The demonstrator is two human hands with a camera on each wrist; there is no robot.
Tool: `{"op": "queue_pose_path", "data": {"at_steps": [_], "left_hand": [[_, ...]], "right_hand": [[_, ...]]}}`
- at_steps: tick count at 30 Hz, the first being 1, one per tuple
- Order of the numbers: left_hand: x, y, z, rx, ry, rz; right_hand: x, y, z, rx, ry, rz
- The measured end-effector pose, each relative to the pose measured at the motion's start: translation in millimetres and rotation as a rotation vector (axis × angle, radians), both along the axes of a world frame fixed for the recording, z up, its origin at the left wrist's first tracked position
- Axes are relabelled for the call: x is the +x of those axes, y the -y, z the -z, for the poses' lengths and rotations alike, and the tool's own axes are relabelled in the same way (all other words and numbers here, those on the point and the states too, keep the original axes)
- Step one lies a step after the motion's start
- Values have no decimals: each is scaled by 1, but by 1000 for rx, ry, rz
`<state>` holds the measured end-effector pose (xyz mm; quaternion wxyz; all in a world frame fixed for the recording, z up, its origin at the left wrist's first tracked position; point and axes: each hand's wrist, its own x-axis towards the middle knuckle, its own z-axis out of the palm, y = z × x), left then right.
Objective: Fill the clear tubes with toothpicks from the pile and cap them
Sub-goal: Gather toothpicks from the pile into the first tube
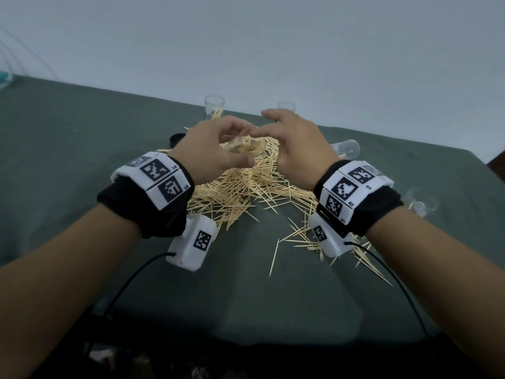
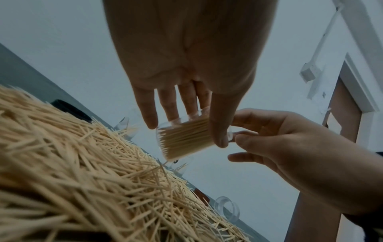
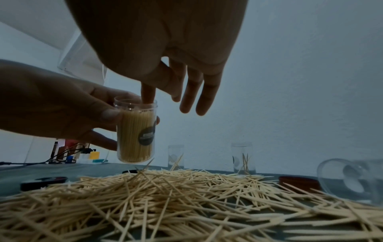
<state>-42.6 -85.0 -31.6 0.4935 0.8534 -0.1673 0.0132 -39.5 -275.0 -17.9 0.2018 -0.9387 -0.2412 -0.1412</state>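
Clear plastic tube (image 3: 135, 131), nearly full, sits gripped in my left hand (image 1: 211, 149) above the pile (image 1: 240, 187); my right hand (image 1: 296, 140), holding nothing, pokes a fingertip (image 3: 148, 96) in. Packing's done, I judge; next I need a cap (image 3: 43, 182).

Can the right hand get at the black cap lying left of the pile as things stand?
Probably not directly: the black cap lies beyond the left hand, which holds the filled tube in between. The right hand has a finger in the tube's mouth and must withdraw first.
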Motion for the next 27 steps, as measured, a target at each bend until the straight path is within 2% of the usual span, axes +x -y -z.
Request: {"op": "queue_pose_path", "data": {"at_steps": [5, 11, 17, 23, 25, 27], "left_hand": [[-2, 2, 0, 52, 70, -12], [-9, 14, 0, 162, 189, 8], [-2, 9, 0, 151, 131, -17], [15, -10, -1, 196, 98, -130], [20, -18, -1, 183, 81, -164], [22, -23, -1, 180, 73, -180]], "right_hand": [[-1, -3, 3, -136, -101, 15], [-6, -8, 3, -112, -254, -12], [-9, -4, -3, -61, -220, -28], [-4, 3, -12, 199, -138, 36], [4, 4, -10, 169, -145, 49], [15, 5, -8, 40, -227, 69]]}}
